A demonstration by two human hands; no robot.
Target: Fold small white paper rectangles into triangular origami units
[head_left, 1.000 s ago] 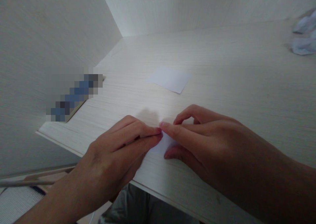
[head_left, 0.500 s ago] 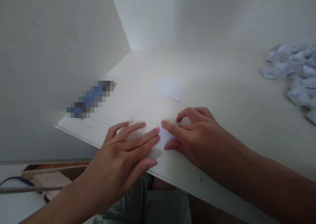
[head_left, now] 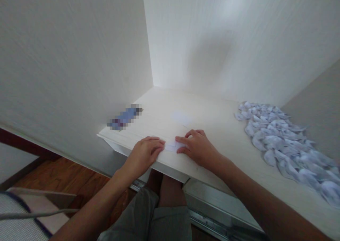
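Note:
A small piece of white paper (head_left: 170, 146) lies near the front edge of the white desk between my two hands. At its left end, my left hand (head_left: 146, 151) has thumb and fingers drawn together on the paper. My right hand (head_left: 199, 148) grips the right side, index fingertip and thumb resting on the sheet with the other fingers curled. Part of the paper is hidden under the fingers. Just behind the hands, another white paper sheet (head_left: 182, 118) lies flat on the desk.
Many folded white paper pieces (head_left: 276, 141) are heaped along the desk's right side. A blurred blue item (head_left: 124, 117) lies by the left wall. The desk's front edge (head_left: 170, 170) runs above my legs. A chair (head_left: 16, 216) stands at lower left.
My left hand's fingers were stretched out flat and are now drawn in against the thumb at the paper. My right hand stays on the sheet. The view has widened, showing more of the heap.

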